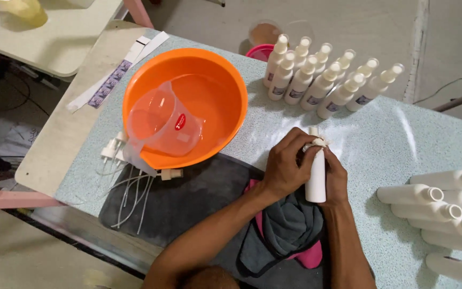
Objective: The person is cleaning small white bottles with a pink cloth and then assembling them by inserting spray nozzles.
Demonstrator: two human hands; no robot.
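A speckled pale bench (380, 144) carries the work. At its far edge stands a cluster of capped white bottles (322, 80), upright in rows, with a pink-rimmed tub (260, 51) just behind them. On the right lie several uncapped white bottles (445, 211) on their sides, necks pointing right. A dark mat (188, 198) covers the near part of the bench, and a grey cloth (287, 227) over a pink one (308, 257) is bunched on it, right under the forearms. Loose white spray pumps (129, 171) with long dip tubes lie at the mat's left edge, beside the bowl. A strip of labels (116, 75) lies on a pale board to the left.

The left hand (287, 166) is curled tight over the top of a white bottle (315, 179), fingers wrapped about its neck and the pump there. The right hand (335, 179) is closed round the bottle's body from behind, holding it upright just above the cloth, between the bowl and the lying bottles.

An orange bowl (185, 107) sits left of the hands. Inside it a clear measuring jug (161, 123) leans tilted against the near wall; whether either holds liquid cannot be told.
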